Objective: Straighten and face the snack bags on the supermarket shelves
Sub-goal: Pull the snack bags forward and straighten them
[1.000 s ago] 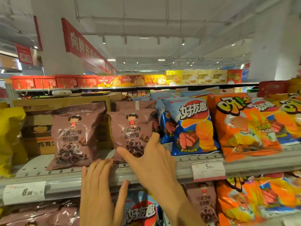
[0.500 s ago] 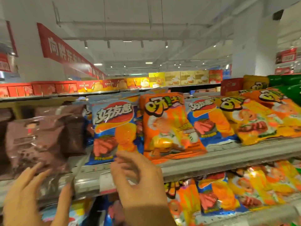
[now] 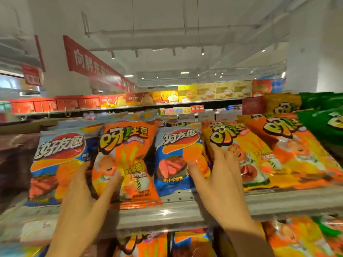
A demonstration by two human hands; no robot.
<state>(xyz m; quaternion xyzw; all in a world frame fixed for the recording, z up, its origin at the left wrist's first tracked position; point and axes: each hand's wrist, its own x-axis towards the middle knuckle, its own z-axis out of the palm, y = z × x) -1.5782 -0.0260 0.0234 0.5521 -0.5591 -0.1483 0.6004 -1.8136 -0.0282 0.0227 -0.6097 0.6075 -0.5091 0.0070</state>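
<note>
Snack bags lean in a row on the grey shelf point(image 3: 178, 210). My left hand point(image 3: 81, 204) reaches up with straight fingers. Its thumb lies on the front of an orange bag point(image 3: 130, 154), and its fingers touch the seam beside the left blue chip bag point(image 3: 57, 160). The orange bag hangs forward over the shelf's front rail. My right hand point(image 3: 219, 186) is spread flat, thumb on the middle blue bag point(image 3: 172, 164) and fingers pressing a yellow-orange bag point(image 3: 254, 151). Another orange bag point(image 3: 297, 153) stands further right.
Brown bags point(image 3: 14, 160) stand at the far left and green bags point(image 3: 332, 117) at the far right. More orange and blue bags point(image 3: 148, 245) fill the shelf below. A white price tag point(image 3: 37, 230) sits on the rail. Boxed goods line a far aisle.
My view has shifted right, from the brown bags to the blue and orange ones. Both hands rose from the shelf rail onto the bags, and the right hand's curled fingers have straightened.
</note>
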